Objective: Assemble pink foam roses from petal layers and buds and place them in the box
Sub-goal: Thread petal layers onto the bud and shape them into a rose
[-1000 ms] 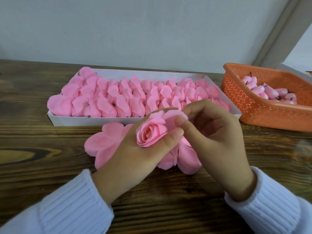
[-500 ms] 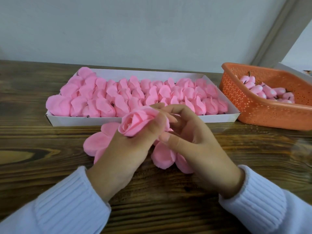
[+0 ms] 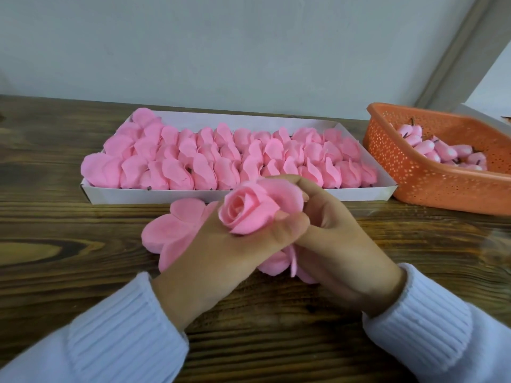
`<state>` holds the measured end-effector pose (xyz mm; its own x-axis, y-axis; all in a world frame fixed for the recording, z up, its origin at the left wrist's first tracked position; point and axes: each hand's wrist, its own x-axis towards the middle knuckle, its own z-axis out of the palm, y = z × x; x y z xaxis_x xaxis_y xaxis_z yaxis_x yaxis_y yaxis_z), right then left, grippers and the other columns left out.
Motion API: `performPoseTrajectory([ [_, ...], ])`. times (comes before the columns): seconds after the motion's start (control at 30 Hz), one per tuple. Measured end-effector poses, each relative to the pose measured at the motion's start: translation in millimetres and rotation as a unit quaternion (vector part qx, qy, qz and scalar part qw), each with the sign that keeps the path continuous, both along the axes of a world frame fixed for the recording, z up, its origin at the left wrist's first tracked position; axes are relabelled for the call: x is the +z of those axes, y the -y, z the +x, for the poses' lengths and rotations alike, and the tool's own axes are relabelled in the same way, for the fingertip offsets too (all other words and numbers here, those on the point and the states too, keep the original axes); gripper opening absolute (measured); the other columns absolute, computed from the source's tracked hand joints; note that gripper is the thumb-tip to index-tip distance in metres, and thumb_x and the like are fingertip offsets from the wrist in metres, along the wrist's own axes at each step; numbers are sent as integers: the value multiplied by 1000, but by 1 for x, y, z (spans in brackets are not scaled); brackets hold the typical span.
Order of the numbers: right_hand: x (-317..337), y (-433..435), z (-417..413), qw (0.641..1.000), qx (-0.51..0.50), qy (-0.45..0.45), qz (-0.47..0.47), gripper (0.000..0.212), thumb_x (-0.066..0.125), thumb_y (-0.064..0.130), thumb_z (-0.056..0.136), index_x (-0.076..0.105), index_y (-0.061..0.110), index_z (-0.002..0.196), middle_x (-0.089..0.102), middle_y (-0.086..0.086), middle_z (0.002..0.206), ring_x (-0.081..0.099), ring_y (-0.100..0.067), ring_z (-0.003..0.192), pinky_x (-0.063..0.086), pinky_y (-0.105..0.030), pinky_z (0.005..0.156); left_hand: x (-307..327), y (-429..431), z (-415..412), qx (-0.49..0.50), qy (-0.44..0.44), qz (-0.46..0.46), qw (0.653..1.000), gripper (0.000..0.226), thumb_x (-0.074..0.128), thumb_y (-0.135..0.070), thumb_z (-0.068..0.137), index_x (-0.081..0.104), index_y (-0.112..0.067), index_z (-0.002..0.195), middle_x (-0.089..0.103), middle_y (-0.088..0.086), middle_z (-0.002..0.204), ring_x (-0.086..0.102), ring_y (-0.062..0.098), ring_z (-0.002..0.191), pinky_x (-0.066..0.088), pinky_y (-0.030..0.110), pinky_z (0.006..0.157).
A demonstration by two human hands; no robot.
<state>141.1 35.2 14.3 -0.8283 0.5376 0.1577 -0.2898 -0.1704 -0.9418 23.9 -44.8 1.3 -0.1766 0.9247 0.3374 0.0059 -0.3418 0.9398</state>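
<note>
A pink foam rose [image 3: 247, 210] is held up in the middle of the view, its spiral centre facing me. My left hand [image 3: 221, 261] grips it from below, thumb curled against its right side. My right hand [image 3: 334, 239] holds the rose's outer petal, fingers curled behind and under it. Flat pink petal layers [image 3: 174, 229] lie on the table beneath both hands, partly hidden. The white box [image 3: 143, 195] behind them is packed with rows of pink roses [image 3: 226, 158].
An orange perforated basket [image 3: 431, 183] at the right holds several pink buds [image 3: 442, 153] with dark stems. The wooden table [image 3: 55, 244] runs to a pale wall behind. A white edge shows behind the basket.
The rose has shifted right and turned its centre more toward me. My right hand has moved back up to the outer petal. The petal layers below have not moved.
</note>
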Motion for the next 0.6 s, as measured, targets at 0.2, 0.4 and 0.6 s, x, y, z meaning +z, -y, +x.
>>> performPoseTrajectory([
  [0.2, 1, -1, 0, 998, 36, 20, -47, 51, 55, 9, 81, 40, -11, 126, 45, -28, 110, 38, -42, 104, 28, -54, 91, 0, 0, -1, -45, 14, -17, 999, 44, 77, -54, 69, 69, -29, 104, 72, 15, 92, 70, 32, 91, 56, 51, 81],
  [0.4, 3, -1, 1, 993, 93, 21, -72, 42, 51, 0, 83, 45, -12, 123, 56, -19, 99, 61, -22, 79, 53, -28, 62, 3, 1, 0, -33, -8, -24, 999, 28, 69, -46, 74, 71, -36, 99, 69, -10, 107, 68, 15, 97, 58, 36, 67],
  [0.6, 6, -14, 7, 992, 92, 53, -67, 39, 55, 6, 83, 53, -1, 122, 62, -22, 97, 68, -22, 76, 55, -28, 65, 7, 4, 4, 24, -2, 38, 999, 7, 71, -34, 81, 72, -35, 88, 67, -18, 63, 61, -8, 55, 46, 6, 52],
])
